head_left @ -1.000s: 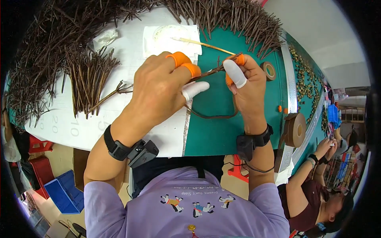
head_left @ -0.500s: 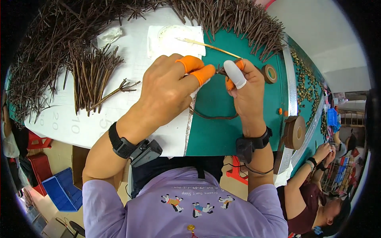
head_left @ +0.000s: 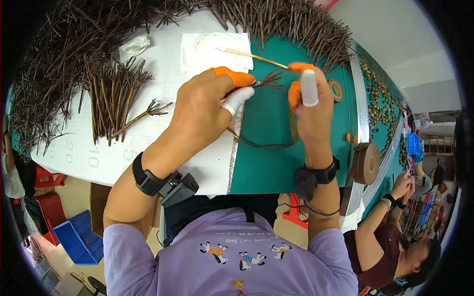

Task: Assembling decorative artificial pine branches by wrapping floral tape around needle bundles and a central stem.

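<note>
My left hand (head_left: 205,101) pinches a brown branched twig (head_left: 269,80) between an orange-covered finger and a white-covered thumb. Its thin forked tips point right, over the green mat. A narrow brown tape strip (head_left: 264,146) hangs in a loop from under my left hand across to my right hand (head_left: 313,96). There the strip runs up to an orange-covered finger, and those fingers appear closed on it. The white-covered thumb is raised, apart from the twig. Close behind the right fingertips lies a thin brush (head_left: 256,57), its tip on a white pad (head_left: 190,54).
A twig bundle (head_left: 111,98) and a single forked twig (head_left: 143,116) lie left. Larger twig heaps (head_left: 286,24) line the back. Tape rolls (head_left: 365,163) sit right, beyond them small brown pieces (head_left: 377,98). A co-worker's hands (head_left: 404,185) work at far right.
My right hand has moved off the twig's tips, slightly up and right, so the forked tips now show. The tape strip is drawn up toward its fingers. My left hand has turned, showing its white-covered thumb.
</note>
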Motion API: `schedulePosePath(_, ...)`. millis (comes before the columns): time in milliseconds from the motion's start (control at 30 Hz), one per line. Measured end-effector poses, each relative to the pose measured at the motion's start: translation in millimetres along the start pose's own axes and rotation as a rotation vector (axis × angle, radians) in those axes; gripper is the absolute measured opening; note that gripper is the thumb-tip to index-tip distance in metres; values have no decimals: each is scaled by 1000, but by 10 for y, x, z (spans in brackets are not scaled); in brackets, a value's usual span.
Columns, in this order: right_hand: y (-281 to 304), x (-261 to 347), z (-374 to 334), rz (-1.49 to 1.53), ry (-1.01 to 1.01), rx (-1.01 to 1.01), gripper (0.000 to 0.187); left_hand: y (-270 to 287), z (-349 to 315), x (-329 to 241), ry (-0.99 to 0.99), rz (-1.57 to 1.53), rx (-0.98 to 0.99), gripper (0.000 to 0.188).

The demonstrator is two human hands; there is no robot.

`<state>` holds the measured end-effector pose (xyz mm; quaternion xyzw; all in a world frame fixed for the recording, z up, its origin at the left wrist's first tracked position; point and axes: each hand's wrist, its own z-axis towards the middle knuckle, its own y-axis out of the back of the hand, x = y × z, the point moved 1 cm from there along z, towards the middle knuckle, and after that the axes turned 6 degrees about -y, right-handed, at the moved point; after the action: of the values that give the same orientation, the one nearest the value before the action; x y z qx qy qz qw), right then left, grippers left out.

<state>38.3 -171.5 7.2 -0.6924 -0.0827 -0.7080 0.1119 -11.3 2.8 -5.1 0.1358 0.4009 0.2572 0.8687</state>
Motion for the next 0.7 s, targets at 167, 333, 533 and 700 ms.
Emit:
schedulePosePath(167,-123,6,-21,13,38,96,18,-29,-11,-13,185,-238,22,19)
schedulePosePath(333,-61,-17,-20,20,-60,64,15,-20,-9,1,31,-134,92,19)
schedulePosePath(533,52,-17,56,232,-77,-33,12,75,97,-4,408,-500,-192,22)
schedulePosePath(700,145,-43,103,394,-86,-44,12,133,118,133,853,-944,-150,32)
